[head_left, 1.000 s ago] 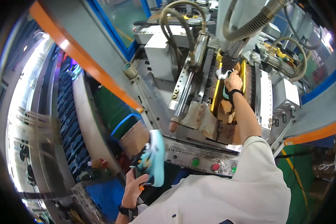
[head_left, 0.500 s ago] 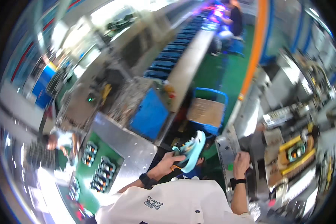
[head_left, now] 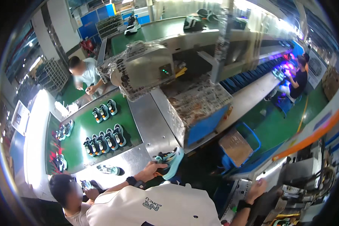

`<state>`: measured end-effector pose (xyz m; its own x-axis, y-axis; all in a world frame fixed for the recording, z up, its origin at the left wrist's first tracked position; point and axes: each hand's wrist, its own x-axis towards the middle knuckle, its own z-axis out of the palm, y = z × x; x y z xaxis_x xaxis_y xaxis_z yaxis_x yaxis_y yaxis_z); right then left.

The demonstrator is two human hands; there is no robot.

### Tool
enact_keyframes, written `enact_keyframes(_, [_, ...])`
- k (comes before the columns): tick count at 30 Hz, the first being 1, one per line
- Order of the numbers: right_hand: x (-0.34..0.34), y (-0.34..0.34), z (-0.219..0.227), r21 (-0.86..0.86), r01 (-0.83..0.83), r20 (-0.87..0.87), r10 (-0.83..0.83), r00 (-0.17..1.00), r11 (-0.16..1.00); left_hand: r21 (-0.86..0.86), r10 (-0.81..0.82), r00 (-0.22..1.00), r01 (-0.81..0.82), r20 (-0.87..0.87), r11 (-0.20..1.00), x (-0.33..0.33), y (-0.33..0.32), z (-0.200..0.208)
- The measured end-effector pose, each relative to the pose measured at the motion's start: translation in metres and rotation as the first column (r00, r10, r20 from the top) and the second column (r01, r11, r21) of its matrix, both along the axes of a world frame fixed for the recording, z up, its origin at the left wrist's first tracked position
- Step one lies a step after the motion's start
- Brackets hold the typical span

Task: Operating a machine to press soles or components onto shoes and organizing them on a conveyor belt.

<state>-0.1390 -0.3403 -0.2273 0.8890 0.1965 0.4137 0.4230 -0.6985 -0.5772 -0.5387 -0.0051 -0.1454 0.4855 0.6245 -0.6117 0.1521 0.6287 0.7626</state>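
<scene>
My left hand [head_left: 150, 171] grips a sneaker [head_left: 173, 165] with a pale blue sole and a dark, patterned upper. The shoe is tilted, sole to the right, beside the corner of a bare metal plate [head_left: 162, 135]. Out to the right, my right hand [head_left: 255, 191] is held by the edge of a machine [head_left: 301, 192] with its fingers curled in. What lies inside those fingers, if anything, is hidden. Both wrists wear dark bands.
On the left, a green conveyor belt [head_left: 75, 132] carries rows of similar sneakers [head_left: 118, 135]. A co-worker [head_left: 66, 192] at lower left holds a shoe; another person [head_left: 87, 73] stands across the belt. A blue-framed seat or cart [head_left: 235, 148] stands ahead right.
My view has swung left, bringing the belt and co-workers further in. The sneaker remains in my left hand. My right hand appears lower and farther right, still curled.
</scene>
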Motion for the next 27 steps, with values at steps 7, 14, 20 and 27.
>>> enact_keyframes(7, [0.009, 0.313, 0.285, -0.092, -0.619, 0.509, 0.571, 0.644, 0.780, -0.066, 0.358, 0.933, -0.354, 0.047, 0.933, -0.064, 0.165, -0.099])
enact_keyframes(14, [-0.008, 0.588, 0.408, -0.593, -0.523, 0.552, 0.782, 0.289, 0.612, 0.096, 0.431, 0.851, -0.423, -0.301, 0.901, -0.114, 0.367, -0.142])
enact_keyframes(20, [-0.027, 0.750, 0.424, -0.847, -0.375, 0.337, 0.927, 0.166, 0.376, 0.683, 0.667, 0.740, -0.441, -0.091, 0.583, -0.187, 0.536, -0.261])
enact_keyframes(27, [0.012, 0.807, 0.414, -0.942, -0.236, 0.219, 0.971, 0.099, 0.237, 0.794, 0.764, 0.626, -0.380, -0.157, 0.474, -0.167, 0.565, -0.277])
